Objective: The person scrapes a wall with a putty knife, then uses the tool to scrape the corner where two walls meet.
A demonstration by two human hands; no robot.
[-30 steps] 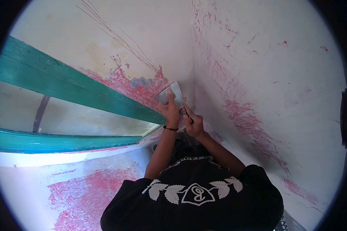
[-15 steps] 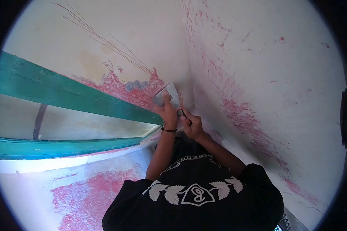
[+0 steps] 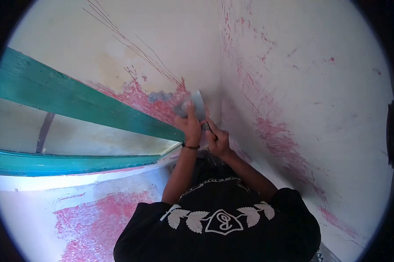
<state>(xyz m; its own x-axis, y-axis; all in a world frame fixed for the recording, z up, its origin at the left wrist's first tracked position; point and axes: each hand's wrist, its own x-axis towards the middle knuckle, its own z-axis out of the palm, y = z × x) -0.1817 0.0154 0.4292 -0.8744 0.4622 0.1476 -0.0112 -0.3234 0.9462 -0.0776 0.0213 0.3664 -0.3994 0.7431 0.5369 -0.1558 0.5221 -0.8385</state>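
A wide-bladed putty knife [image 3: 198, 104] lies against the wall near the inside corner, at the edge of a patch of scraped red paint [image 3: 138, 97]. My left hand [image 3: 190, 127], with a dark bracelet at its wrist, presses its fingers along the blade. Around the handle, my right hand [image 3: 219, 142] is closed, with part of the dark grip showing at the fingers. The blade and left fingertips are slightly blurred, and the blade's working edge is hard to make out.
A green-painted wooden frame [image 3: 87, 101] runs in from the left, ending close to my left wrist. Red streaks mark the right-hand wall [image 3: 336, 131]. Another red-patched surface [image 3: 100, 222] lies lower left. Thin cracks or lines cross the upper wall.
The view has shifted a little, so the wall marks sit further right. The putty knife's blade has tilted slightly, while both hands keep nearly the same hold.
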